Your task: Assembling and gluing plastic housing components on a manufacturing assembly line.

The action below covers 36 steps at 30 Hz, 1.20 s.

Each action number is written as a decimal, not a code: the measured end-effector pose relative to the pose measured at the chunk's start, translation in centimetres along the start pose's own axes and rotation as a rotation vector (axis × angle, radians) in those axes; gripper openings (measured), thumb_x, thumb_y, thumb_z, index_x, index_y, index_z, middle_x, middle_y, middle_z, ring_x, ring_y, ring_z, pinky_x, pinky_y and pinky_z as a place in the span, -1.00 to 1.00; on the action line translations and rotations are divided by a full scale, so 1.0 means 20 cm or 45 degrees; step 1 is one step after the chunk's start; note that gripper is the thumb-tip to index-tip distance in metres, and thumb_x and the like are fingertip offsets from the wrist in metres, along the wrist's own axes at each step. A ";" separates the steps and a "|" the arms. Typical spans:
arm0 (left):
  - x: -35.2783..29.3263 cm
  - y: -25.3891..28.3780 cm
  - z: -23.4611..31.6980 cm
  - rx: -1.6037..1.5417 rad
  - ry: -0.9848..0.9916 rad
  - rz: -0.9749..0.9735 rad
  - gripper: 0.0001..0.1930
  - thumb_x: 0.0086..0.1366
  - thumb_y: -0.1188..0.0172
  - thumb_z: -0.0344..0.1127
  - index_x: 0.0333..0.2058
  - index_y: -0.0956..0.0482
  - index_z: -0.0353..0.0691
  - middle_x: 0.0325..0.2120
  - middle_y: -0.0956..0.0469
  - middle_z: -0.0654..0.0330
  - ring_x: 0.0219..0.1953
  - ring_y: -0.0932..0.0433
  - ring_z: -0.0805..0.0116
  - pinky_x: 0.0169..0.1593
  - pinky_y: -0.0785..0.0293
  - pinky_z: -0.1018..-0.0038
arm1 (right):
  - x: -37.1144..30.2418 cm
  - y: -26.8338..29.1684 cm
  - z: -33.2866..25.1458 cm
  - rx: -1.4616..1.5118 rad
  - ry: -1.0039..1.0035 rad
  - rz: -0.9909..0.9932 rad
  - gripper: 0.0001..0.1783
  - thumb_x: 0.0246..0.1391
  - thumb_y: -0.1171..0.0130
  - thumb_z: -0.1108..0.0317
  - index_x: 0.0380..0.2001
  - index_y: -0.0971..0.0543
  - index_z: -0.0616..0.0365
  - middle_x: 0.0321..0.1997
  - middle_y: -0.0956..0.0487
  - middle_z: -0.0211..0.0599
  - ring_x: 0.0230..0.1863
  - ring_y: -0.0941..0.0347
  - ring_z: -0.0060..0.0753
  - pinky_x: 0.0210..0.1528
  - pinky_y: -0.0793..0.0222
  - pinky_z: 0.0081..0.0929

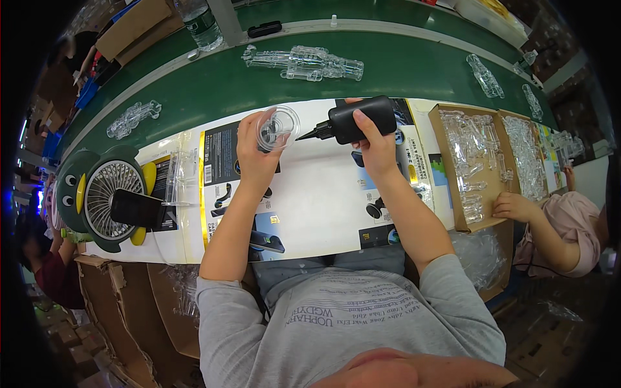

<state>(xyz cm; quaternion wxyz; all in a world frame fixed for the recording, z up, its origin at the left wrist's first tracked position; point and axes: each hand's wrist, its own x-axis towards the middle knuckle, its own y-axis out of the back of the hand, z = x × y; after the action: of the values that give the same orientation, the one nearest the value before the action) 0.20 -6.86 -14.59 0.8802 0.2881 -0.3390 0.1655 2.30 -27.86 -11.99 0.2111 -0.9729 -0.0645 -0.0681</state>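
Observation:
My left hand (253,154) holds a clear, round plastic cup-like part (284,115), its fingers wrapped round the side. In my right hand (378,149) is a black squeeze bottle (363,120) with a long, thin nozzle, tipped on its side. The nozzle points left, its tip at or very near the rim of the clear part; I cannot tell whether they touch. Both hands are raised over a white sheet (310,213) of printed packaging card on the green table (213,90).
A penguin-shaped fan (107,194) stands at left, a black phone-like slab (137,209) before it. At right, a cardboard box (446,187) holds clear plastic pieces, with a co-worker's hand (513,207) at its edge. Behind lie a long clear assembly (304,63) and a water bottle (200,29).

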 end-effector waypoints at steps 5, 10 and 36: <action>0.00 0.01 -0.01 -0.015 0.002 -0.003 -0.54 -0.08 -0.32 -0.47 -0.12 -0.49 -0.27 -0.20 -0.40 0.12 -0.13 -0.40 0.18 -0.07 -0.35 0.38 | 0.00 0.00 0.01 -0.014 -0.005 0.008 -0.67 0.03 -0.13 0.22 -0.15 -0.49 0.13 -0.35 -0.54 -0.39 -0.50 -0.39 -0.76 -0.63 -0.16 -0.79; 0.01 0.01 0.01 -0.003 -0.005 -0.005 -0.55 -0.07 -0.31 -0.47 -0.11 -0.49 -0.27 -0.20 -0.40 0.13 -0.16 -0.40 0.21 -0.08 -0.36 0.40 | 0.01 0.01 0.02 0.000 -0.016 0.014 -0.66 0.04 -0.13 0.22 -0.14 -0.49 0.14 -0.34 -0.54 -0.37 -0.49 -0.39 -0.75 -0.63 -0.16 -0.79; 0.01 0.01 0.02 -0.005 -0.030 -0.013 -0.54 -0.08 -0.30 -0.50 -0.11 -0.49 -0.28 -0.22 -0.41 0.12 -0.17 -0.41 0.23 -0.08 -0.36 0.42 | 0.03 0.02 -0.01 -0.011 0.021 0.067 -0.63 0.05 -0.13 0.21 -0.12 -0.48 0.20 -0.37 -0.54 -0.35 -0.53 -0.39 -0.72 -0.64 -0.20 -0.78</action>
<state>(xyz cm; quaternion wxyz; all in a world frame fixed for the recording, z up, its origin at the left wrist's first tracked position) 0.06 -6.99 -14.23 0.8776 0.2900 -0.3480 0.1570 2.88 -28.28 -12.00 0.2092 -0.9746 -0.0367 -0.0710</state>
